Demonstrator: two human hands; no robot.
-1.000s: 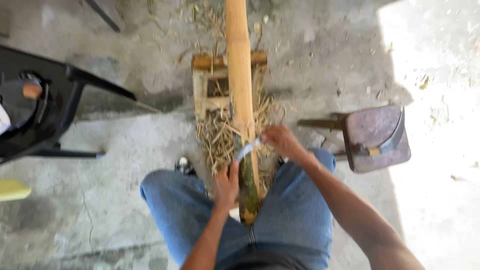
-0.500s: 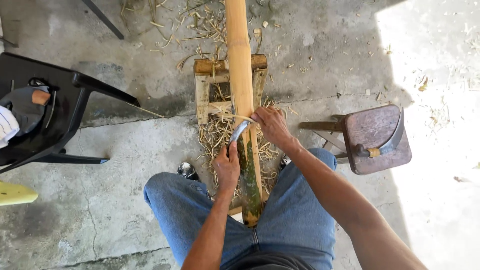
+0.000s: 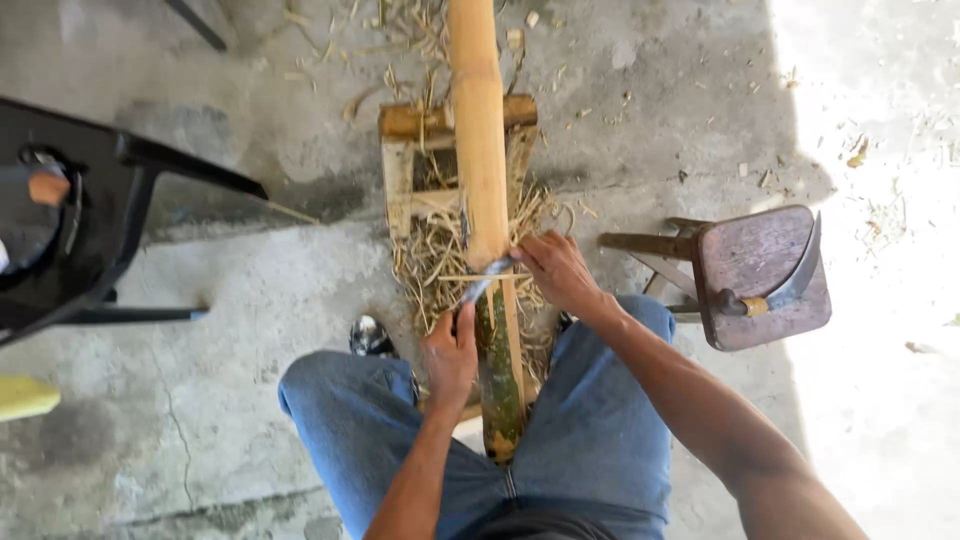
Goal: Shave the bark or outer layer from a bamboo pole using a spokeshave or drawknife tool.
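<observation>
both hands clench a drawknife (image 3: 488, 280) across a bamboo pole (image 3: 478, 150) resting on a wooden stand (image 3: 400, 160): left hand (image 3: 452, 350) at the near handle, right hand (image 3: 558, 272) at the far one. beyond the blade the pole looks pale and stripped; the green end (image 3: 500, 390) nearer the person appears unscraped.

A small dark wooden stool (image 3: 765, 275) stands on the concrete floor (image 3: 250, 300) to the right, partly in bright sunlight, and a curved sickle-like blade with a wrapped handle (image 3: 780, 288) lies across its seat. To the left sits a black chair (image 3: 90, 240) with some dim items resting on it, among them a small orange-brown piece (image 3: 48, 188). A pale yellow object (image 3: 25, 397) pokes in at the far left edge. Thin straw-coloured shavings (image 3: 435, 265) lie heaped in the middle of the floor, with loose chips (image 3: 860, 155) scattered farther out toward the sunlit patch.
</observation>
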